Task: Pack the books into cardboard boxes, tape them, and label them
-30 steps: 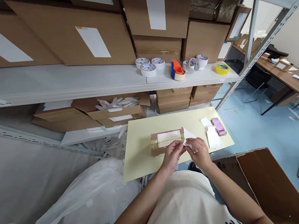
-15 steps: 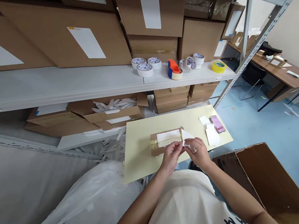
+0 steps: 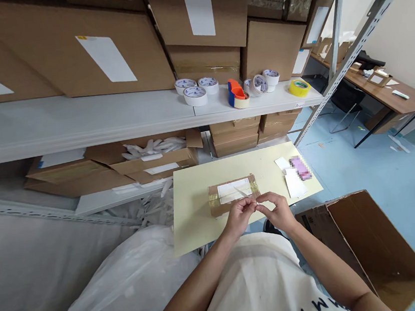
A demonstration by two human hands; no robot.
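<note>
Your left hand [image 3: 239, 215] and right hand [image 3: 278, 211] meet fingertip to fingertip at the near edge of the pale yellow bench [image 3: 195, 220]. Both are pinched shut on a small white paper slip [image 3: 250, 196], which is turned almost edge-on and reads as little more than a line. The slip hangs just above the small brown tape-wrapped cardboard parcel [image 3: 228, 198], which lies flat on the bench with a white label on top. This looks like the fiddly separating stage, so the next move calls for a fine, steady pinch rather than force. Loose white paper sheets [image 3: 295, 185] lie near your right hand.
</note>
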